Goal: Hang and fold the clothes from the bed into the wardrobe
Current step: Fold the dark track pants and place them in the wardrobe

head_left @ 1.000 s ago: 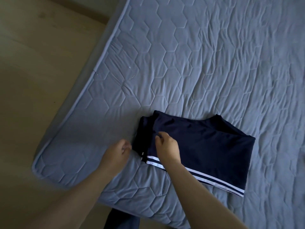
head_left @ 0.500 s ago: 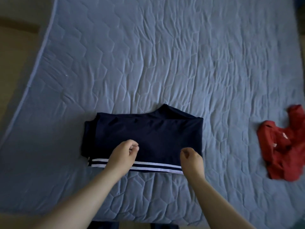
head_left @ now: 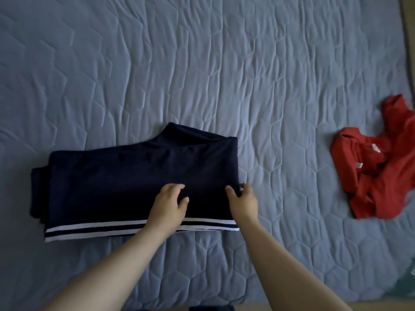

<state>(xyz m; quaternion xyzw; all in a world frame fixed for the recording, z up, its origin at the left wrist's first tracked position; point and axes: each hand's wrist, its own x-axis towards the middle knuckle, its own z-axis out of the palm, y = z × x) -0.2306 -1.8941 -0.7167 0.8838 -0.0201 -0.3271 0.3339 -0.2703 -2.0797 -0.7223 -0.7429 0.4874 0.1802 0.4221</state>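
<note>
Navy trousers (head_left: pixel 125 187), long axis L-R along bed's (head_left: pixel 202 63) near edge; right hand (head_left: pixel 243 199) is pinching their right end, left hand (head_left: pixel 169 204) is resting open mid-cloth.

A dark navy garment (head_left: pixel 125 187) lies folded flat on the blue quilted bed (head_left: pixel 202 63), a rough rectangle with two white stripes along its near edge and a raised hump on its far edge; folded layers show stacked at its left end. Well apart to the right, near the bed's right edge, a red garment (head_left: pixel 379 176) lies crumpled and unfolded, with small white labels showing at its neckline
</note>
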